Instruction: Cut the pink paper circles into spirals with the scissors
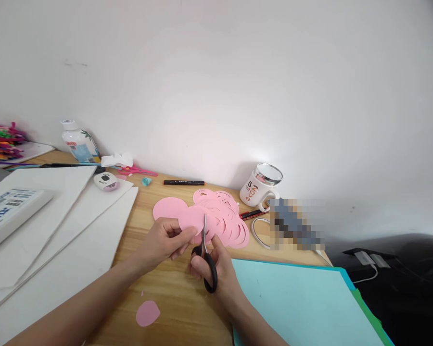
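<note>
My left hand (169,240) pinches a round pink paper piece (190,220) between thumb and fingers. Black-handled scissors (210,271) are in my right hand (220,269), thumb and fingers at the loops. Their blades point away from me and meet the right part of the held paper. Behind it lies a pile of pink paper cutouts (234,223), several with curved slits. A plain pink paper circle (169,209) rests left of the pile. Nearer to me, a small pink petal-shaped piece (147,313) lies on the wooden table (130,283).
White sheets (104,240) cover the left side, with a white box (14,211) on top. Turquoise paper (292,298) lies at right. Along the wall stand a white mug (256,187) and a bottle (80,143), with a black marker (184,182) and pink scissors (139,170) between them.
</note>
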The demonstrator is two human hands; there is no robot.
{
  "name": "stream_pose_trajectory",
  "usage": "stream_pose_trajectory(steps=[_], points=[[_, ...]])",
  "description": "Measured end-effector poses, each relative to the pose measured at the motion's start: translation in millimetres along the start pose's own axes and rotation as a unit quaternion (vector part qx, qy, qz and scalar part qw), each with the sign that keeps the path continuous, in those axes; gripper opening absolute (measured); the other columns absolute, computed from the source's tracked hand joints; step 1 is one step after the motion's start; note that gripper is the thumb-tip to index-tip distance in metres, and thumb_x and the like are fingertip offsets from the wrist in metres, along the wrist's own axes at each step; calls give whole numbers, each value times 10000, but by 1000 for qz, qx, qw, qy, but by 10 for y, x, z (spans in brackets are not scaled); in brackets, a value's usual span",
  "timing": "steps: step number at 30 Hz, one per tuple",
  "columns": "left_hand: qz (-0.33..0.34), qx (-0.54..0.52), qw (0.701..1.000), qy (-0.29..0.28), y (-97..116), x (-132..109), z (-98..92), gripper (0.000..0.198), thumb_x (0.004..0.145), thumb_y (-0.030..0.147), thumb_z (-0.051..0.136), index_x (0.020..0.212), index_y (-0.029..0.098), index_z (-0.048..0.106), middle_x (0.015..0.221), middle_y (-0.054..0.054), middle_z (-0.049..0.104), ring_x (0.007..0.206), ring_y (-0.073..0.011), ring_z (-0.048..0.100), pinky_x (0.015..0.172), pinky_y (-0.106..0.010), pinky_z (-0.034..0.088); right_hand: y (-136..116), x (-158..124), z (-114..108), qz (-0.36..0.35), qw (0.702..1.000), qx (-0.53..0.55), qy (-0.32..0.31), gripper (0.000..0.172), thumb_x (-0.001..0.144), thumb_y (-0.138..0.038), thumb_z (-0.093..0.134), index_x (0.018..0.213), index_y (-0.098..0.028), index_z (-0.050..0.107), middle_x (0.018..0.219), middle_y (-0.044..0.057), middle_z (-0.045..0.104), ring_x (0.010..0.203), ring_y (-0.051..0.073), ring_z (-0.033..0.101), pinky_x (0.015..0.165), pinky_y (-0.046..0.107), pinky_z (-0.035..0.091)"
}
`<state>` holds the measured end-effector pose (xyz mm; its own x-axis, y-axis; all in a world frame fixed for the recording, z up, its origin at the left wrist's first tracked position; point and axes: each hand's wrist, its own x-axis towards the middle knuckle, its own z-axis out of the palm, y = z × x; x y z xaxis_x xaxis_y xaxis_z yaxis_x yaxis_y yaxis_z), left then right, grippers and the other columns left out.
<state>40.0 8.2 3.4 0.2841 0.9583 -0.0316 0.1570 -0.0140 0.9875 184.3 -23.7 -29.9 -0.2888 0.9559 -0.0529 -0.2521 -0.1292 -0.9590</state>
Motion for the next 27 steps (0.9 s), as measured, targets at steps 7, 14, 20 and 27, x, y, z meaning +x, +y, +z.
stream_pose_trajectory(steps=[7, 14, 20, 27], points=[[4, -20, 999, 41, -42, 18, -15, 424, 794, 413, 530, 474, 153, 434, 391, 57, 447, 332, -36, 349, 344, -156, 271, -34, 5, 26, 0, 1000, 0, 1, 468, 657, -493, 690, 923, -210, 428, 465, -104, 440, 396, 94, 382, 458, 247, 394], [-3, -14, 1000, 2, 5, -11, 40, 382, 769, 463, 522, 571, 139, 563, 399, 58, 455, 326, -47, 355, 327, -159, 271, 66, -22, 20, 5, 1000, -7, 1, 443, 653, -463, 716, 911, -220, 450, 511, -79, 477, 457, 130, 488, 465, 246, 407], [-29, -20, 999, 29, -27, -15, 67, 380, 778, 455, 514, 567, 142, 568, 373, 66, 431, 314, -48, 344, 317, -158, 265, 46, -8, 32, 22, 1000, -6, -17, 437, 653, -460, 712, 903, -226, 440, 494, -83, 481, 426, 113, 431, 423, 220, 350], [-22, -26, 999, 14, -4, -17, 78, 384, 768, 429, 530, 521, 137, 570, 333, 75, 391, 308, -43, 331, 335, -158, 266, 36, 21, 18, -11, 998, 54, -11, 491, 594, -420, 763, 875, -229, 408, 581, -77, 441, 484, 91, 327, 451, 204, 252]])
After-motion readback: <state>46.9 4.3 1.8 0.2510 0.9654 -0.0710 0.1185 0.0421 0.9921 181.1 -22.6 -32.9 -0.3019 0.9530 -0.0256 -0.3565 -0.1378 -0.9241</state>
